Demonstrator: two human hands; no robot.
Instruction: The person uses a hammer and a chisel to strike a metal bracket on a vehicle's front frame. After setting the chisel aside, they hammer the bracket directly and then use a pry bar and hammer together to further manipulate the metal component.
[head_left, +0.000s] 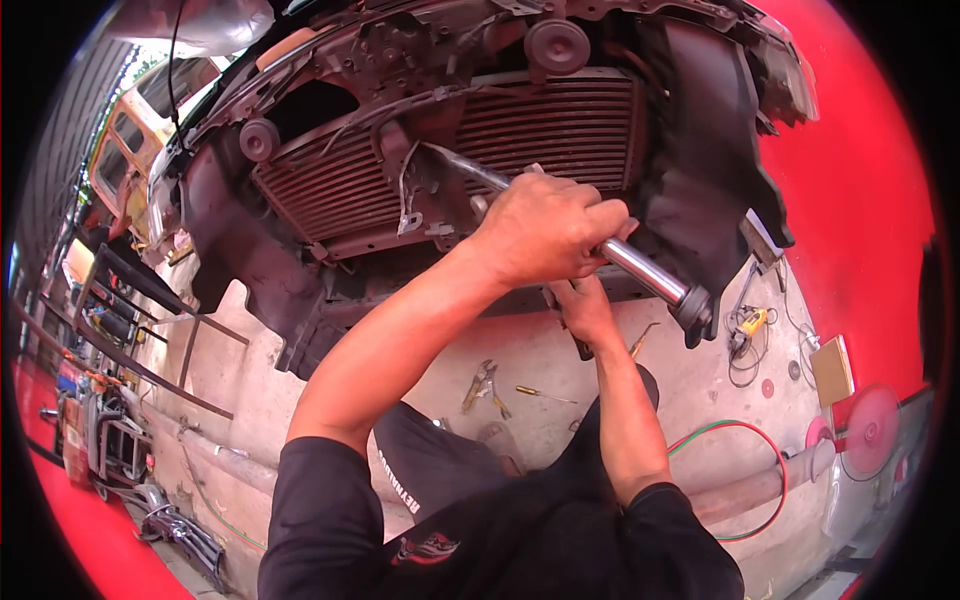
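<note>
My left hand [560, 225] is wrapped round a thick metal bar [645, 270], which slants from the car's front structure down to the right. The bar's upper end lies against a bent metal bracket [408, 190] in front of the finned radiator [550, 125]. Just below, my right hand [582, 305] is closed near the lower edge of the car front. Its fingertips are partly hidden, and I cannot make out what it grips.
Pliers [482, 385] and a screwdriver [543, 393] lie on the concrete floor. To the right are a yellow power tool [748, 325], a wooden block [832, 370] and a looped hose [782, 465]. A metal frame [190, 350] stands left.
</note>
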